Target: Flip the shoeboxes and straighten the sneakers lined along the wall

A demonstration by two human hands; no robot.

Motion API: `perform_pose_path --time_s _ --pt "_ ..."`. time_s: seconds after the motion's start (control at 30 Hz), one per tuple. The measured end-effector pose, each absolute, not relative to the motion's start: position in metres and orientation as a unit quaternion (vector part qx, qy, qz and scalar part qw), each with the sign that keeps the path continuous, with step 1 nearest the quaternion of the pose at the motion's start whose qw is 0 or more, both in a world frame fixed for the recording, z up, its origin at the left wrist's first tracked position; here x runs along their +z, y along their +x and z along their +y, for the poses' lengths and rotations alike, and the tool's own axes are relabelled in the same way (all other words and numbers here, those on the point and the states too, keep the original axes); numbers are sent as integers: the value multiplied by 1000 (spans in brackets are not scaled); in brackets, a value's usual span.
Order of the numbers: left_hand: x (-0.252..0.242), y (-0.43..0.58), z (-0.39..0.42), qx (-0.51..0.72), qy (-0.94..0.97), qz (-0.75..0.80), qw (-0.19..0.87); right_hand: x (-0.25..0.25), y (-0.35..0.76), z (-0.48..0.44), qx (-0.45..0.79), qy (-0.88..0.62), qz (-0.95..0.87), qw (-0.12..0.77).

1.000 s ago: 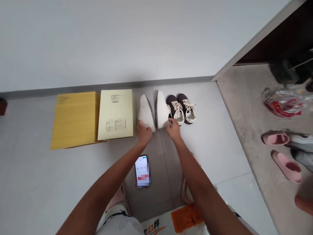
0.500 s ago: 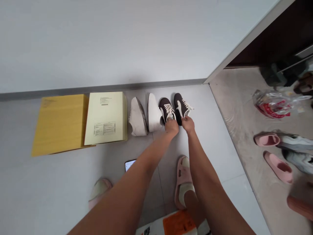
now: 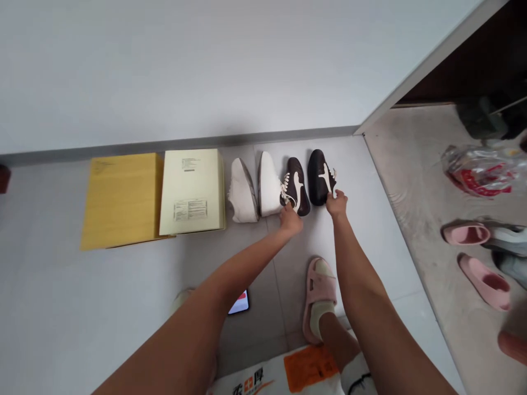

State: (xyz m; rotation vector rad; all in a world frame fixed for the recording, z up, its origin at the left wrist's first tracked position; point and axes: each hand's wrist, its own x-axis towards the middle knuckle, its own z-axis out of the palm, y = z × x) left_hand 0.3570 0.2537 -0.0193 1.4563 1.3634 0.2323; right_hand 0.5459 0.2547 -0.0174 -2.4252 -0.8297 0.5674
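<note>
Two dark brown sneakers with cream laces and trim lie on the floor by the wall, tipped on their sides. My left hand [image 3: 291, 219] grips the heel end of the left brown sneaker [image 3: 295, 181], whose laces face left, close to the white shoes. The right brown sneaker [image 3: 319, 175] lies a little apart, laces facing right, and my right hand [image 3: 336, 203] pinches its heel opening. To their left stand a white shoe [image 3: 268, 184] and another white shoe [image 3: 242, 192], also turned on their sides.
A pale cream box [image 3: 191, 192] and a yellow box [image 3: 123, 200] sit along the wall at left. A phone [image 3: 240, 303] lies on the floor under my left forearm. Pink slippers [image 3: 486, 281] and a clear plastic bag [image 3: 483, 175] are at right. A white package [image 3: 267, 378] lies near my feet.
Both brown sneakers have rolled onto their sides, the left one's laces turning left and the right one's facing right. The gap between them has widened, and my hands moved apart.
</note>
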Motion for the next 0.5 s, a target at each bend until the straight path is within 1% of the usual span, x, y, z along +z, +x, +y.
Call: perform_pose_path --time_s 0.1,0.17,0.2,0.23,0.27,0.3,0.4,0.43,0.5 --pt "10 340 243 35 627 548 553 -3 526 251 137 -911 -298 252" --pt "30 303 230 39 655 493 571 4 507 249 99 -907 -319 256" --pt "39 277 224 44 670 462 580 5 496 247 98 -903 -333 254" --pt "47 247 216 56 702 400 586 5 485 246 111 -898 -347 248" --pt "55 215 209 75 713 364 594 2 473 244 139 -893 -355 238" --pt "62 180 201 97 701 365 605 -1 462 243 176 -889 -356 229" --pt "77 83 176 115 600 465 641 -15 437 237 259 -884 -312 231" --pt "79 55 166 132 551 521 638 -19 433 235 265 -887 -291 242" --pt "80 9 146 172 433 631 620 -22 431 233 235 -898 -258 269"
